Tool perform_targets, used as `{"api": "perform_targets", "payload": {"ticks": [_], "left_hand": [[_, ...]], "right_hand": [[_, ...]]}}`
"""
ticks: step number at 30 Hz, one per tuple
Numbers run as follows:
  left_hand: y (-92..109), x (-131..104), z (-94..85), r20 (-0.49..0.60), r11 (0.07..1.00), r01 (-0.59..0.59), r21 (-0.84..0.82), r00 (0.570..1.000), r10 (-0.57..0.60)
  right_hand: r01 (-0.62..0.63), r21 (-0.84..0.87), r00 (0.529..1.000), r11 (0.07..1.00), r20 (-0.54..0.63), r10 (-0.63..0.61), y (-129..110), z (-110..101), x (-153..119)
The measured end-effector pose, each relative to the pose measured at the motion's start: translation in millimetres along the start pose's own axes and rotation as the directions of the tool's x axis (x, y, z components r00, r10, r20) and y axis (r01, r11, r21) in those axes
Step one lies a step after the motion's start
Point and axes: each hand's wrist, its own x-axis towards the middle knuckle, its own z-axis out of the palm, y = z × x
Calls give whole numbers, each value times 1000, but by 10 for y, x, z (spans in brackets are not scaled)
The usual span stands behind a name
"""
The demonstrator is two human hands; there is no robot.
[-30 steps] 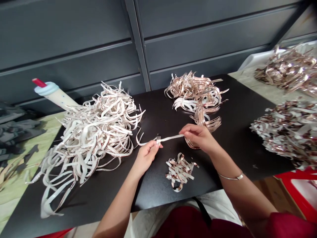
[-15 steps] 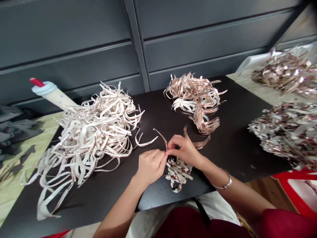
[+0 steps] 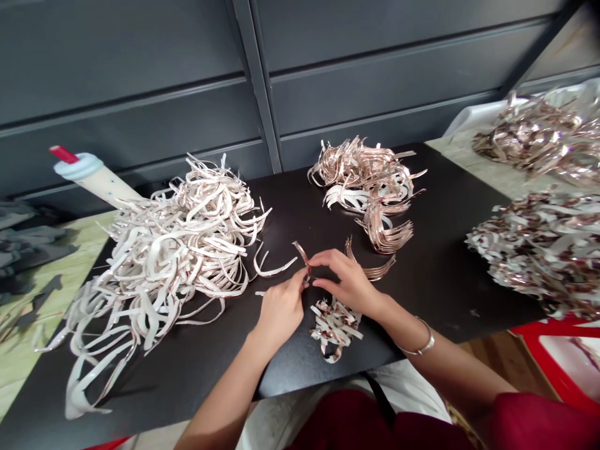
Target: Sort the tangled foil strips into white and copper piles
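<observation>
Right hand point(image 3: 344, 281) and left hand point(image 3: 281, 309) are closer together than a second ago. On the black bench point(image 3: 450, 250), a large white strip pile point(image 3: 187, 250) lies to their left. Right thumb and forefinger are parted; the left pinches one coppery strip point(image 3: 300, 251) beside them, tip raised.

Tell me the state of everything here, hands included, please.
Held strip: curved, metallic side showing
Left hand: closed, pinching the held strip
Right hand: thumb and forefinger parted beside it
White strip pile: loose, tangled
Rose-gold pile: loosely bunched
Small heap: short loose pieces
Large right-hand heap: jumbled
Cup: lidded
Bracelet: worn
</observation>
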Motion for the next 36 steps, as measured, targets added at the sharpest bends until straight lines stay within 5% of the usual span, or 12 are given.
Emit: {"api": "perform_targets", "payload": {"ticks": [6,9,14,20,28,36], "left_hand": [[42,-7,-16,53,985,158,64,985,-162],[68,3,-43,74,983,177,-46,982,-173],[98,30,-92,42,926,188,-326,982,-185],[23,6,-93,164,770,210,-602,977,-138],[13,35,-99,74,812,198,-549,979,-189],[-37,48,-115,175,494,277,-824,954,-242]], "right_hand": [[172,-78,985,982,23,-170,-70,128,-39],[196,-58,981,979,6,-196,-74,147,-36],[138,-2,990,990,24,-138,-83,150,-33],[-161,116,984,980,100,150,-25,-22,-46],[-37,176,976,984,219,-2,-79,-64,-29],[52,120,938,991,334,-90,-28,-194,7]]}}
